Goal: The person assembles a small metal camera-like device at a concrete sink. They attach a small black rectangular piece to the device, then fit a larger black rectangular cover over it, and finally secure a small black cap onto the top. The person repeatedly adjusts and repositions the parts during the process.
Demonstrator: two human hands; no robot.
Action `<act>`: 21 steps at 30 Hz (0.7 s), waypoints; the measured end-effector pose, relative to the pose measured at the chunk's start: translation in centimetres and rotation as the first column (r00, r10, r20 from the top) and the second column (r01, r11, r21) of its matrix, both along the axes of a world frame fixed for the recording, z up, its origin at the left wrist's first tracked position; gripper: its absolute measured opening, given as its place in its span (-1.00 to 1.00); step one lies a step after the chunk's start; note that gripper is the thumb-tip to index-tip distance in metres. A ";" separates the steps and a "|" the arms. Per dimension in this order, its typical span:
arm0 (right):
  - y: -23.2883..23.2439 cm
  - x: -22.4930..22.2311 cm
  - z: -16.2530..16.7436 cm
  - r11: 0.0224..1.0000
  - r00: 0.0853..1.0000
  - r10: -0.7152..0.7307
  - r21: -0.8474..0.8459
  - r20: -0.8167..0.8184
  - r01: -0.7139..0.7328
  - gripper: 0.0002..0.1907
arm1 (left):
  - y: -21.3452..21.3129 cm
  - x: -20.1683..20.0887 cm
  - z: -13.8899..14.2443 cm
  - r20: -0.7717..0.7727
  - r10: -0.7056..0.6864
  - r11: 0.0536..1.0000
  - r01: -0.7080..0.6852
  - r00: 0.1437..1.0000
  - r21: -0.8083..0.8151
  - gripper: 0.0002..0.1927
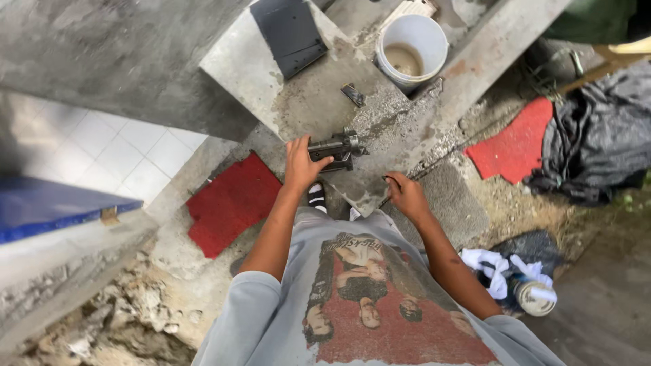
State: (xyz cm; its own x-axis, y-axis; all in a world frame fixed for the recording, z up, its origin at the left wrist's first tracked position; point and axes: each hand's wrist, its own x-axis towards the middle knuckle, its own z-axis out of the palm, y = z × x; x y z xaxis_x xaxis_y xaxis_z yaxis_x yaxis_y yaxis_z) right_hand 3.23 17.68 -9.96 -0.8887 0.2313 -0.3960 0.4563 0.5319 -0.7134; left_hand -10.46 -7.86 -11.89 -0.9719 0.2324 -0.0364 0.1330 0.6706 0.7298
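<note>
My left hand grips a dark metal lock body resting on a rough concrete slab. My right hand is closed around a thin dark tool, perhaps a screwdriver, whose tip lies along the slab's edge. A small dark metal piece lies on the slab beyond the lock. A flat black plate rests at the slab's far end.
A white bucket stands past the slab. Red mats lie at left and right. A black plastic sheet is at right, a can with cloth near my right elbow, rubble at lower left.
</note>
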 end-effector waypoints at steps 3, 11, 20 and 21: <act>-0.6 1.2 0.3 0.998 0.996 -0.054 0.015 -0.064 0.055 -0.75 | 0.1 -1.8 0.2 -0.089 -0.131 0.990 0.126 0.987 -0.061 -0.20; -3.2 1.6 0.2 0.980 0.969 -0.194 -0.065 -0.151 0.186 -0.75 | 3.0 -3.2 2.3 0.139 -0.263 0.883 0.297 0.955 -0.363 -0.32; -4.6 1.3 1.2 0.949 0.941 -0.301 0.048 -0.153 0.311 -0.76 | 2.5 -5.7 2.7 -0.038 -0.601 0.774 0.570 0.798 -0.278 -0.37; -4.4 1.5 1.3 0.934 0.926 -0.343 0.048 -0.161 0.354 -0.76 | 2.8 -5.6 2.7 -0.108 -0.568 0.805 0.523 0.816 -0.278 -0.37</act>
